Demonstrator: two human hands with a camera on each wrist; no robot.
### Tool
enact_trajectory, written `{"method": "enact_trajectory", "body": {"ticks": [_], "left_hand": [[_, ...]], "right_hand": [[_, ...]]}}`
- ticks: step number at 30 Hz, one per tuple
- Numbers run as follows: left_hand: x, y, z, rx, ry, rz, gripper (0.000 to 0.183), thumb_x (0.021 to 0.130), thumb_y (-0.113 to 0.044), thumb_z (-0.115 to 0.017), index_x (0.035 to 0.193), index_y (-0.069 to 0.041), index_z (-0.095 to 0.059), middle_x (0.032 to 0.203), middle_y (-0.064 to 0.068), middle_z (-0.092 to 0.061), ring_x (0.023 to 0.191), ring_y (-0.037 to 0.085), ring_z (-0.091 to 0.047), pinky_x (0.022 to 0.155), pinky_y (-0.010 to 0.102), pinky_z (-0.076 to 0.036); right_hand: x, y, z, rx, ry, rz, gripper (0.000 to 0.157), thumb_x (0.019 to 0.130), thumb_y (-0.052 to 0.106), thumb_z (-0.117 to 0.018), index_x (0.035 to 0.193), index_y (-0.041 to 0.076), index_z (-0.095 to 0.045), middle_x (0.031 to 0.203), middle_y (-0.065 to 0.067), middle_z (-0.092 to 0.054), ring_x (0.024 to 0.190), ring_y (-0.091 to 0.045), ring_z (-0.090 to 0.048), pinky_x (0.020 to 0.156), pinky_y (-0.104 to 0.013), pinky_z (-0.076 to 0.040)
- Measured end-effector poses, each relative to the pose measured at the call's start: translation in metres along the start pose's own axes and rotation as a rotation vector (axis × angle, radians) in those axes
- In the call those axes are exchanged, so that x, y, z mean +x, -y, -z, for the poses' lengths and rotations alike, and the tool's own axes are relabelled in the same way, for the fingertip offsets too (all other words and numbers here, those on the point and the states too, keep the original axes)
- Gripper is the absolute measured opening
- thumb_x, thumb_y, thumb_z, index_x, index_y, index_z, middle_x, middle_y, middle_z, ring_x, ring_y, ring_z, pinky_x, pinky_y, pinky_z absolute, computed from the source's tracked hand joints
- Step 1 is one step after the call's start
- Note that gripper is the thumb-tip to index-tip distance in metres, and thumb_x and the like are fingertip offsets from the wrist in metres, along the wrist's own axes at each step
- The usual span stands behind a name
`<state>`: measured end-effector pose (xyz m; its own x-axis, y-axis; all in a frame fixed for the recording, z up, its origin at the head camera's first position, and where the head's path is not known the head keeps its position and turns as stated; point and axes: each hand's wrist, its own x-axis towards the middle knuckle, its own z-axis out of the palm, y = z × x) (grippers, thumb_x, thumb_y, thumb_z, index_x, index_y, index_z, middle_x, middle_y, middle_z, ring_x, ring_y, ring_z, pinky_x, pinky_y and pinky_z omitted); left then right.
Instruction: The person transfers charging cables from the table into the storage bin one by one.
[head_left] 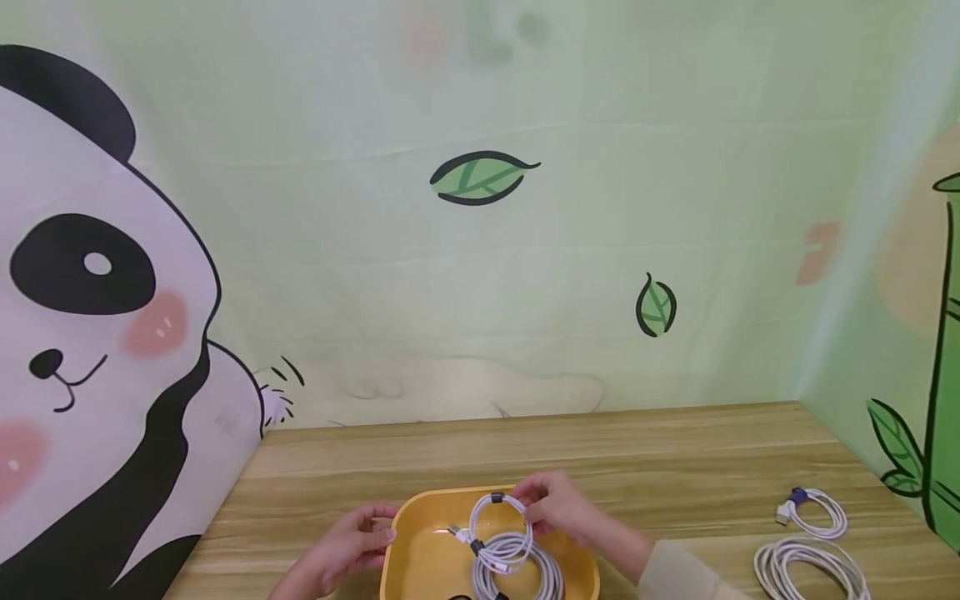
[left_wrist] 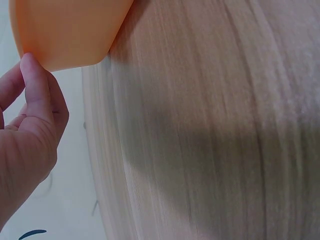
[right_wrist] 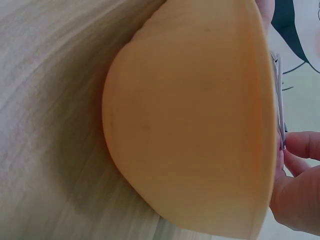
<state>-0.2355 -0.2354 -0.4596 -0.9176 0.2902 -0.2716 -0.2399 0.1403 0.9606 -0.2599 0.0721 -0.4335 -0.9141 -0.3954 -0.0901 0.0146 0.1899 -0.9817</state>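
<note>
A yellow plastic basin [head_left: 422, 567] stands on the table at the lower middle of the head view. My left hand [head_left: 348, 546] pinches its left rim between thumb and fingers; the left wrist view shows the thumb against the basin's outer wall [left_wrist: 70, 30]. At the far right side of the rim, my right hand [head_left: 558, 504] grips a coiled white USB cable [head_left: 506, 547] bound with black ties. That coil is over the basin, in front of a thicker grey-white cable coil [head_left: 553, 575] lying inside. The right wrist view mostly shows the basin's outside [right_wrist: 190, 120], with the right fingers holding the cable [right_wrist: 280, 95] beyond the rim.
Right of the basin on the wooden table [head_left: 675, 458] lie a small white cable coil [head_left: 838, 510] with a blue tie and a larger white coil [head_left: 806, 552]. A printed backdrop [head_left: 337, 250] rises behind the table. Something black [head_left: 459, 597] shows at the bottom edge inside the basin.
</note>
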Motion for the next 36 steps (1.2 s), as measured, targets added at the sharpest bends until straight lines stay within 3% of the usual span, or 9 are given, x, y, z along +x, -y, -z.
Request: {"method": "enact_trajectory", "body": {"ticks": [16, 36], "left_hand": [[0.001, 0.001, 0.000, -0.003, 0.003, -0.004, 0.046, 0.085, -0.012, -0.056, 0.122, 0.007, -0.037, 0.090, 0.003, -0.051, 0.074, 0.008, -0.054, 0.063, 0.020, -0.049], [-0.001, -0.003, -0.001, 0.007, -0.017, 0.027, 0.047, 0.083, -0.014, -0.059, 0.121, 0.005, -0.039, 0.090, 0.003, -0.050, 0.073, 0.009, -0.054, 0.063, 0.021, -0.050]], "right_hand": [[0.001, -0.005, -0.022, 0.006, -0.053, -0.047, 0.032, 0.070, -0.014, -0.053, 0.101, -0.008, -0.056, 0.075, -0.007, -0.049, 0.054, -0.011, -0.048, 0.048, -0.022, -0.049], [0.004, -0.007, -0.045, 0.053, -0.100, -0.094, 0.032, 0.068, -0.017, -0.053, 0.098, -0.005, -0.055, 0.074, -0.004, -0.044, 0.053, -0.012, -0.047, 0.045, -0.021, -0.047]]}}
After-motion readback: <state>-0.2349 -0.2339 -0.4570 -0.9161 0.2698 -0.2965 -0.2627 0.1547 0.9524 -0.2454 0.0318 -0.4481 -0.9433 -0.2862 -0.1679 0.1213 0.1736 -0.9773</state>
